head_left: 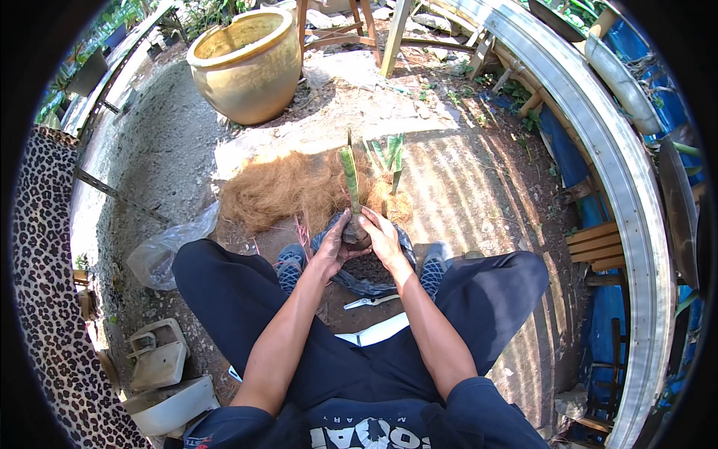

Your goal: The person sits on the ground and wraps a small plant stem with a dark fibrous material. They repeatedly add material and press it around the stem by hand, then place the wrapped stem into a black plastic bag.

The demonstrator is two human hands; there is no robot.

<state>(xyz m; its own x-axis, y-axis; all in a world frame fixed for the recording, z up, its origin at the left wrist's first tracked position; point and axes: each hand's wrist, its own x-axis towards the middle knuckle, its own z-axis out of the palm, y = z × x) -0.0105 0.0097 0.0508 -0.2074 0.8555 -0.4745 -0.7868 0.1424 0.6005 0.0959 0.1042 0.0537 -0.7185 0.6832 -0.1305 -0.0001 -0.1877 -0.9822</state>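
Both hands cup a dark soil ball (355, 231) at the base of an upright snake plant cutting (349, 171). My left hand (333, 244) presses on its left side and reaches partly under it. On the other side, my right hand (383, 236) wraps it with the thumb near the leaf base. Directly below is a dark plastic bag (359, 287) of loose soil (370, 268), between my shoes. Beyond my right hand stands another snake plant (392, 152), its base wrapped in coconut fibre (392, 199). A pair of pruning shears (370, 302) lies on the ground in front of the bag.
A heap of brown coconut fibre (275, 191) lies ahead to the left. Pink twine (303, 233) trails near my left shoe, and a clear plastic bag (162, 252) sits farther left. Beyond are a large glazed pot (247, 73) and a wooden stool (339, 33).
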